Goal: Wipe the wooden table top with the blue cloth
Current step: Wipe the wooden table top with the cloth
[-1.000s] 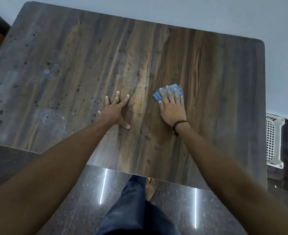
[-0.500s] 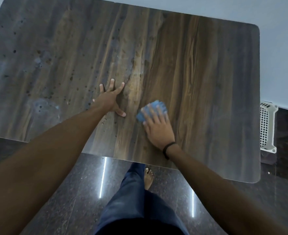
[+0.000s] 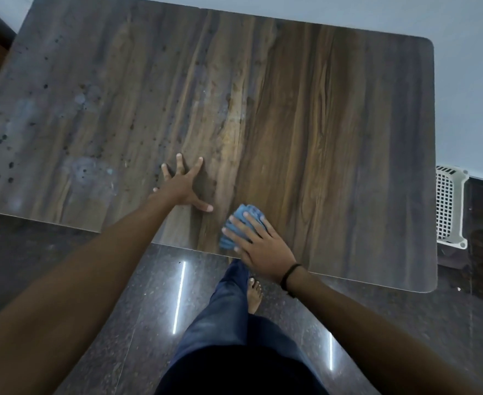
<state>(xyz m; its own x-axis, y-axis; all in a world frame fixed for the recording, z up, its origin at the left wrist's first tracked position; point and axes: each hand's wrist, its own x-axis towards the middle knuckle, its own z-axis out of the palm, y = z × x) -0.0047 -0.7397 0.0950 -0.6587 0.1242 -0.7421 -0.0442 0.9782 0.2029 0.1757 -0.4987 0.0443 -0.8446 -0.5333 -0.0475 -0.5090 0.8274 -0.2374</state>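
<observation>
Specks are dotting the left of the wooden table top, unwiped. Left hand is lying flat, fingers spread, probably bracing. Right hand is pressing the bunched blue cloth under straight fingers beside the near edge.

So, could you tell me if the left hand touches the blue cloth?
Apart. The head view shows bare table top between the left hand and the blue cloth.
</observation>
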